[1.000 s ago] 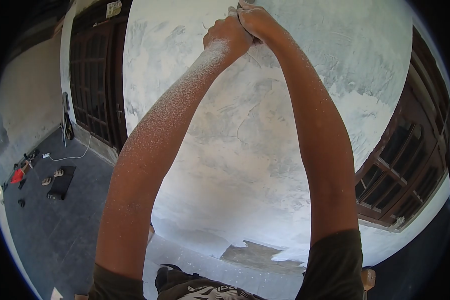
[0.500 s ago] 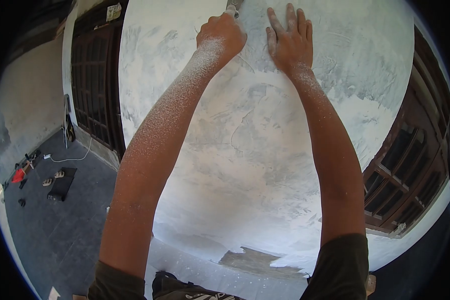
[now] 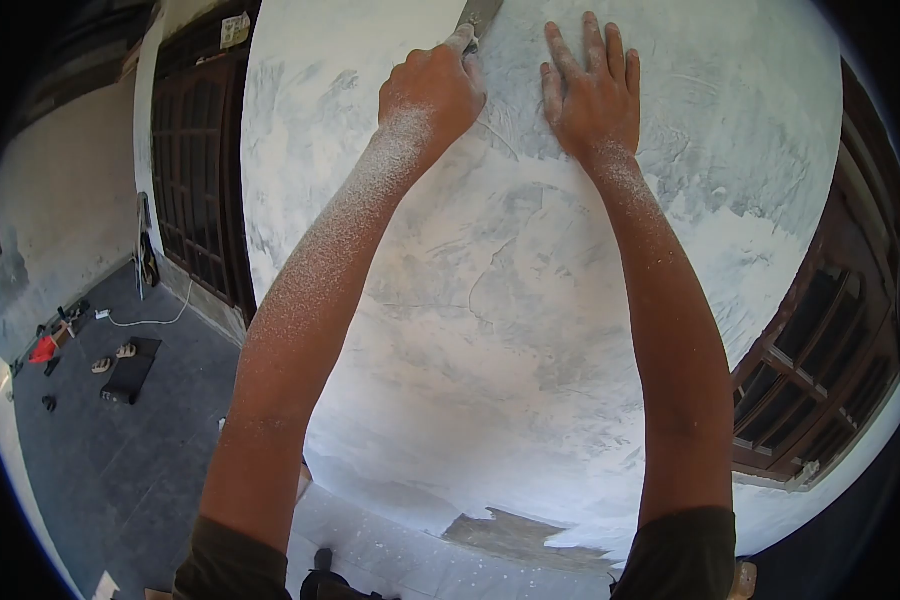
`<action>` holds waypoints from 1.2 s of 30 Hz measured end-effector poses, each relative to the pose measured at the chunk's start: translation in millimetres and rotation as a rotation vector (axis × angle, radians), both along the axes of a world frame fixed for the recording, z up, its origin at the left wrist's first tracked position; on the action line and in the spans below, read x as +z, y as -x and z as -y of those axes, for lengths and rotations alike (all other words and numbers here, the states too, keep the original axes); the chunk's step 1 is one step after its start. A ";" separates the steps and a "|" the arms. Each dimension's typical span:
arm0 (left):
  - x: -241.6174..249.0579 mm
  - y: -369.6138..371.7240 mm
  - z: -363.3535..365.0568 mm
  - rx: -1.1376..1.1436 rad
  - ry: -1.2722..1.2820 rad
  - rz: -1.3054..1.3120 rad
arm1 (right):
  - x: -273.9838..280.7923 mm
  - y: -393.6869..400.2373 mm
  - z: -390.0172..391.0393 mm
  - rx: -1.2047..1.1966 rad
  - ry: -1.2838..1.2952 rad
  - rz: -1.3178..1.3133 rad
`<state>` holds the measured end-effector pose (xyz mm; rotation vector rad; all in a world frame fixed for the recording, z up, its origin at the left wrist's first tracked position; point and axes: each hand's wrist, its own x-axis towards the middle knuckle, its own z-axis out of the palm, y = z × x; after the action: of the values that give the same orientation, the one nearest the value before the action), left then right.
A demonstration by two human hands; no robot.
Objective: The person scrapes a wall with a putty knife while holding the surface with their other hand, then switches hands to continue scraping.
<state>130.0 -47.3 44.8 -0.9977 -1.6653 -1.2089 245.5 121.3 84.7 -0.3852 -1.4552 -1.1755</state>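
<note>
My left hand [image 3: 430, 92] is closed around a putty knife [image 3: 481, 14] near the top of the view. The knife's grey blade lies at the wall, its upper end cut off by the frame, and the handle is hidden in my fist. White dust coats that wrist and forearm. To its right, my right hand [image 3: 597, 100] rests flat against the wall with fingers spread and whitened tips, holding nothing. The wall [image 3: 490, 300] is patchy white and grey, with rough ridges of filler and a bare grey-brown patch low down.
A dark wooden door [image 3: 192, 180] stands to the left, and a brown shuttered window [image 3: 810, 350] to the right. On the dark floor [image 3: 160, 470] lie a black mat [image 3: 132, 372], sandals [image 3: 113, 358], a red item [image 3: 43, 349] and a white cord [image 3: 155, 322].
The view has shifted slightly, so the wall and floor sit a little lower. My left hand has moved slightly down and left in view, showing more blade. My right hand stays flat on the wall.
</note>
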 end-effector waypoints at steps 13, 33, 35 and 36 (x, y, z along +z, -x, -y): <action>1.1 -6.4 8.3 0.019 0.097 -0.003 | -0.7 0.3 -5.1 0.032 -0.003 -0.013; 0.0 -9.1 13.1 0.005 0.127 -0.027 | -0.7 -3.8 -9.0 0.096 -0.016 0.004; -1.0 -6.7 11.5 -0.009 0.126 -0.033 | -0.8 -4.7 -9.0 0.102 -0.020 0.001; 1.6 -5.2 11.0 -0.018 0.122 -0.042 | -0.2 -4.9 -8.7 0.104 -0.020 0.000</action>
<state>135.2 -58.3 46.3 -1.1072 -1.7174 -1.1006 250.4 130.0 84.5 -0.2926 -1.4457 -1.1058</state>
